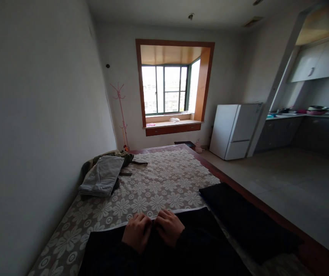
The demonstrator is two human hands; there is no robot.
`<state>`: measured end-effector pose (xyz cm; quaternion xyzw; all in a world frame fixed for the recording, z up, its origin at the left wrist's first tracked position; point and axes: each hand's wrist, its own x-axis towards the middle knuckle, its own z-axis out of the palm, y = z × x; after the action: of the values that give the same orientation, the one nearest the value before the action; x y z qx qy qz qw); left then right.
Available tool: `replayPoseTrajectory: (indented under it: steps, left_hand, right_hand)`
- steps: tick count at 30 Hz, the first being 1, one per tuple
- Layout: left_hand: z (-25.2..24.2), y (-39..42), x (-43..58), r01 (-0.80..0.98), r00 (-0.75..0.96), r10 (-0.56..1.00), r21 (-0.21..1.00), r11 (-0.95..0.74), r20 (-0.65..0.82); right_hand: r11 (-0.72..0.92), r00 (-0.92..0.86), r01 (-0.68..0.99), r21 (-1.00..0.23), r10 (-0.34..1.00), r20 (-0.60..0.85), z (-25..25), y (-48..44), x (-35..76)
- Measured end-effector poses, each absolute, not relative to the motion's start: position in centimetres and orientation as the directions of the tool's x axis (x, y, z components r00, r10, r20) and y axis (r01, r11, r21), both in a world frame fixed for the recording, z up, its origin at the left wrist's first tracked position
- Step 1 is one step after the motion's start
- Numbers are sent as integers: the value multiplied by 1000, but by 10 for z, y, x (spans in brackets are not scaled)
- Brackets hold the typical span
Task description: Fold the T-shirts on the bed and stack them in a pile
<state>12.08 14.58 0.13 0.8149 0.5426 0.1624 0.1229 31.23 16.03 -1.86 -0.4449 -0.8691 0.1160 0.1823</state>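
A large black cloth (204,241) with a thin white strip along its far edge lies spread out in front of me. My left hand (138,232) and my right hand (168,226) are close together at the middle of that far edge. Both have their fingers curled over the edge, closed on the fabric; the fingertips are partly hidden. To the right lies a folded black cloth piece (244,218), near the table's edge. The spread cloth rests on a lace tablecloth (153,186) with a flower pattern.
A folded grey garment (102,176) lies on a bag (128,157) with straps at the table's left, by the wall. The reddish table edge (227,176) runs along the right. Beyond stand a pink coat rack (120,103) and a white fridge (233,130).
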Motion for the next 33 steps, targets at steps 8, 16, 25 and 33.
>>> replayPoseTrajectory:
  steps: [8,16,25,33]
  left_hand:
    - [4,143,121,848,348,925,368,-380,154]
    - [3,144,120,833,376,916,382,-401,140]
    - [3,146,120,840,378,920,380,-387,100]
    - [2,142,118,814,328,900,398,-424,288]
  right_hand:
    - [572,-515,732,-370,820,251,-20,161,313]
    - [548,-510,758,-352,836,204,-19,159,313]
    - [574,-514,745,-339,819,256,-24,161,314]
    - [612,-480,711,-345,782,397,-25,159,312]
